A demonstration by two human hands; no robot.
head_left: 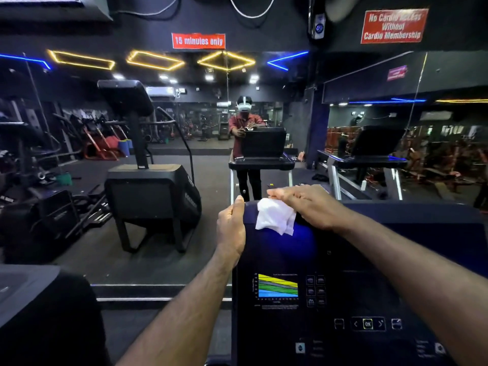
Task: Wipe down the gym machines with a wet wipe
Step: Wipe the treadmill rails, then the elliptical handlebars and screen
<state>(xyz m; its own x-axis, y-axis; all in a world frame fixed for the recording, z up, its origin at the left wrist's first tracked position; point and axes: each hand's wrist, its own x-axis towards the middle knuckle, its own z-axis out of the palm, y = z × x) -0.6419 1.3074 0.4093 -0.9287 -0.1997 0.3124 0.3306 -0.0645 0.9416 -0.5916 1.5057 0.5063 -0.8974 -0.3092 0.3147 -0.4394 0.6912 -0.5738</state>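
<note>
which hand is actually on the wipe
The right hand: it lies flat on the white wet wipe at the top edge of the console. The left hand touches no wipe; it grips the top left corner instead.

Crumpled white cloth-like wet wipe (276,216) lies on the glossy dark plastic console (343,260).

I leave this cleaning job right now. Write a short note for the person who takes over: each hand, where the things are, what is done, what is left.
Left hand grips the top left edge of the treadmill console.
Right hand lies flat, pressing the white wet wipe on the console's top edge.
Done: only the top edge is under the wipe; what is already clean does not show.
Left: the button panel below, then other machines, such as the black machine at left.
</note>
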